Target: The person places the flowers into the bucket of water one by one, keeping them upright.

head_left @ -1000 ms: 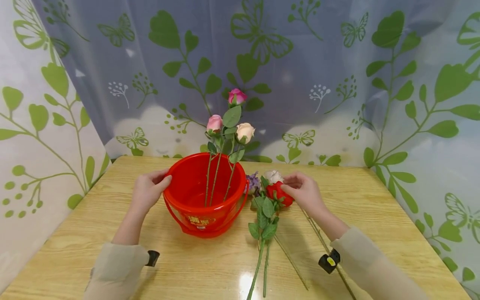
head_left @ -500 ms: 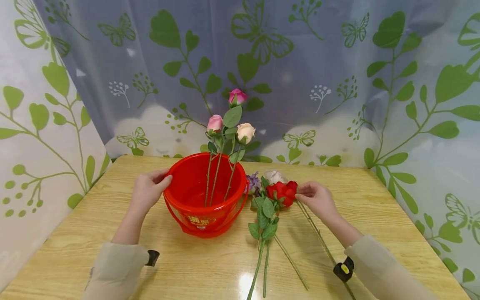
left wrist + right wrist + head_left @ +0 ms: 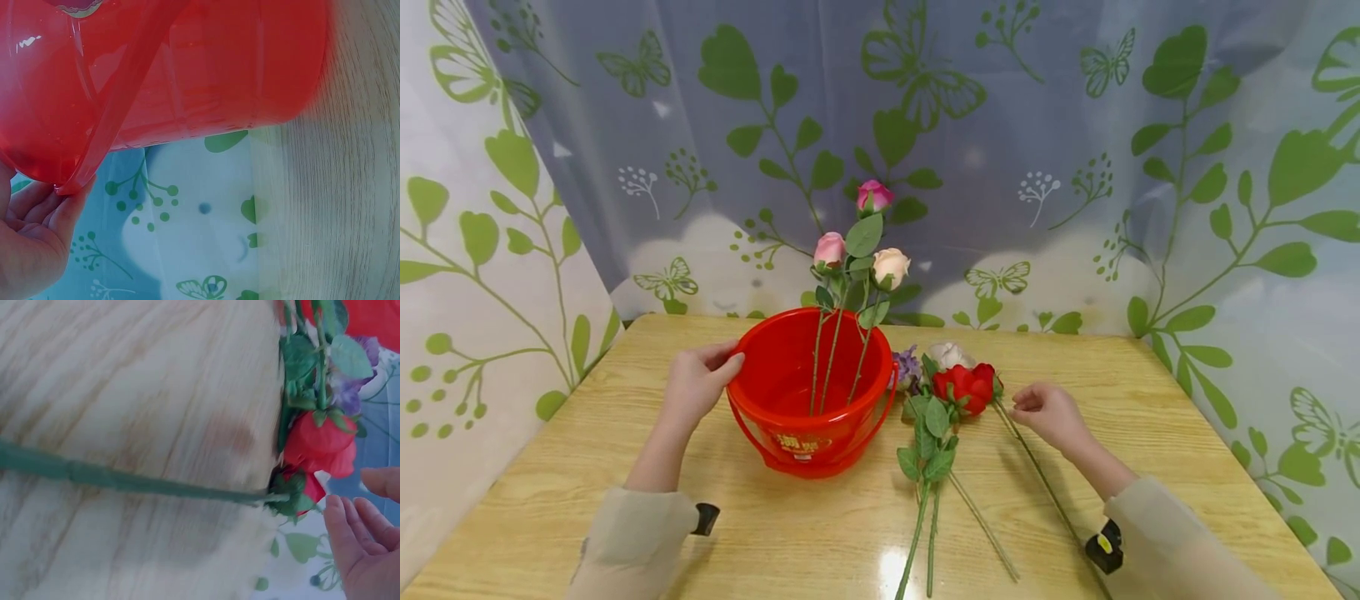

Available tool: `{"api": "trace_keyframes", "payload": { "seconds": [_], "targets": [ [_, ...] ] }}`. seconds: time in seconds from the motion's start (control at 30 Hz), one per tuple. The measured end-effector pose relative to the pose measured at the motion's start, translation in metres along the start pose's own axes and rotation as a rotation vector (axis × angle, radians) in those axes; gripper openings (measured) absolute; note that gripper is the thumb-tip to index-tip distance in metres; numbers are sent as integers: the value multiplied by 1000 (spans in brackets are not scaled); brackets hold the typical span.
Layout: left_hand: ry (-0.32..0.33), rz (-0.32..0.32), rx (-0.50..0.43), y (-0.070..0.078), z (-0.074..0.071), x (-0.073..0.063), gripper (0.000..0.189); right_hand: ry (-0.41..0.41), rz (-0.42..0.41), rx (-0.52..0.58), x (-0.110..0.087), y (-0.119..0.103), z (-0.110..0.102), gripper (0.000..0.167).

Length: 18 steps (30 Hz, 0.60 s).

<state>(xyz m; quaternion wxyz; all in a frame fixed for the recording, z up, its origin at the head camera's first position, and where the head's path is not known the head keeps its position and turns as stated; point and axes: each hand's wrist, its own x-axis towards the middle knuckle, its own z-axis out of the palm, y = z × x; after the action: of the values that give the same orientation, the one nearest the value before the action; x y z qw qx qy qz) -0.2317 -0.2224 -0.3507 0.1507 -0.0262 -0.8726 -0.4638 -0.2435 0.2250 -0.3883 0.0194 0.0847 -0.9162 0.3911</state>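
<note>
Presently, the left hand (image 3: 694, 383) pinches the rim of the red bucket (image 3: 837, 443), which stands left of the middle of the desk (image 3: 625, 392), toward its far edge. Inside it lean a magenta rose (image 3: 875, 196), a pink rose (image 3: 829, 250) and a peach rose (image 3: 891, 267). Right of the bucket lie a big red flower (image 3: 967, 387), a white flower (image 3: 951, 356) and others. The right hand (image 3: 1051, 414) is released, its fingers loosely bent just beside the long stem (image 3: 1038, 468), which runs toward the desk's near edge. Probably the step in hand is taking one more flower; the next move would call for pinching this stem below its head and lifting it carefully free.
</note>
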Motion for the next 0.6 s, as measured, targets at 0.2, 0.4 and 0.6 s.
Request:
{"api": "trace_keyframes", "payload": {
  "seconds": [0.2, 0.4, 0.6],
  "targets": [
    [2, 3, -2, -2, 0, 0, 36, -24, 34, -35, -1, 12, -2, 21],
    [6, 5, 1, -3, 1, 0, 35, -79, 68, -49, -6, 17, -3, 21],
    [9, 5, -5, -3, 1, 1, 35, -127, 81, -91, -8, 21, -2, 22]
  ]
}}
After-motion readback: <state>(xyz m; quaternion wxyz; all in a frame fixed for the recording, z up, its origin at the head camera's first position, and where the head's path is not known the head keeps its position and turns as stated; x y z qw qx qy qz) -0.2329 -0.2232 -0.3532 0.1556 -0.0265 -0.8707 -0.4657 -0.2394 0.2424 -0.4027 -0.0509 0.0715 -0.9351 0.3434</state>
